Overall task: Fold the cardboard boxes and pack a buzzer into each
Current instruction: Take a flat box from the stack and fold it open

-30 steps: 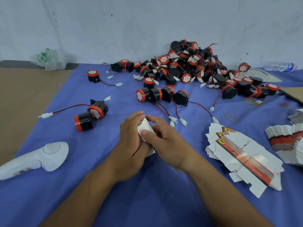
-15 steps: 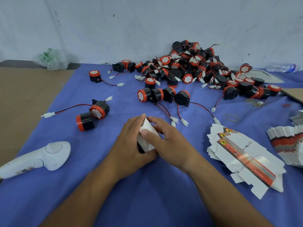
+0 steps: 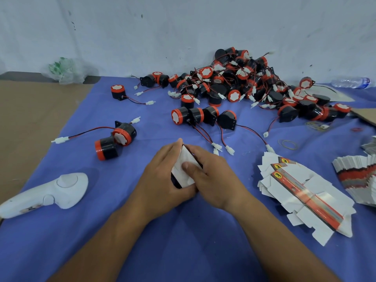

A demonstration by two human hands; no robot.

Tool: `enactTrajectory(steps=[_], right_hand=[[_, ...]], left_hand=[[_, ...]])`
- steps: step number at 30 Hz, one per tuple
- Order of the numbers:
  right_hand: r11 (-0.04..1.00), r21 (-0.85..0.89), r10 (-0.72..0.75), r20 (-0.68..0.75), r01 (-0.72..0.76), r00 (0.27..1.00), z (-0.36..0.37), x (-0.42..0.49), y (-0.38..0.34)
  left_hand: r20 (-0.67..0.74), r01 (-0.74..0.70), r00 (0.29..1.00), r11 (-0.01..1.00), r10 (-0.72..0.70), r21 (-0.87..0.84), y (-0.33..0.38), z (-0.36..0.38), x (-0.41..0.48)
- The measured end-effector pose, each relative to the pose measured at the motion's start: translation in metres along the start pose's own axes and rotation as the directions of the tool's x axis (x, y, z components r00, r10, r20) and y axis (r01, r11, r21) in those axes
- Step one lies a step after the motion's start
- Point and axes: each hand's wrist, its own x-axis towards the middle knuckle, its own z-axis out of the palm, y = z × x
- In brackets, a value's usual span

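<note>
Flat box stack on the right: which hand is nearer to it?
Right. The right hand sits just left of the flat box stack, gripping the small box; the left hand is farther left.

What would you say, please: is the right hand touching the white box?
Touching. The head view shows the right hand with its thumb pressed flat on the white box, no gap between them.

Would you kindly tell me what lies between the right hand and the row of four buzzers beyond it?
Head view: the buzzers' red-and-black leads and white connectors, lying on the blue cloth.
</note>
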Motion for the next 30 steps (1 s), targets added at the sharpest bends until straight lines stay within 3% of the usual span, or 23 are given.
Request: enactTrajectory(steps=[12,20,27,30], right_hand=[[0.991,-0.123,-0.052,-0.065,0.043,0.997,0.003,-0.002,-0.007],[1.000,-0.001,0.007,0.015,-0.007,1.000,0.009,0.002,0.002],[0.985,0.157,0.074,-0.004,-0.072,0.997,0.011,0.005,0.004],[0.999,0.042,0.026,-0.030,-0.025,0.999,0.012,0.005,0.005]], left_hand=[[0.029,0.007,1.000,0.998,-0.009,0.064,0.007,0.007,0.000],[-0.012,0.018,1.000,0.998,-0.017,0.055,0.009,0.005,0.001],[-0.018,0.035,0.999,0.996,-0.034,0.076,0.008,0.006,0.002],[-0.037,0.059,0.998,0.997,-0.057,0.058,0.006,0.006,0.001]])
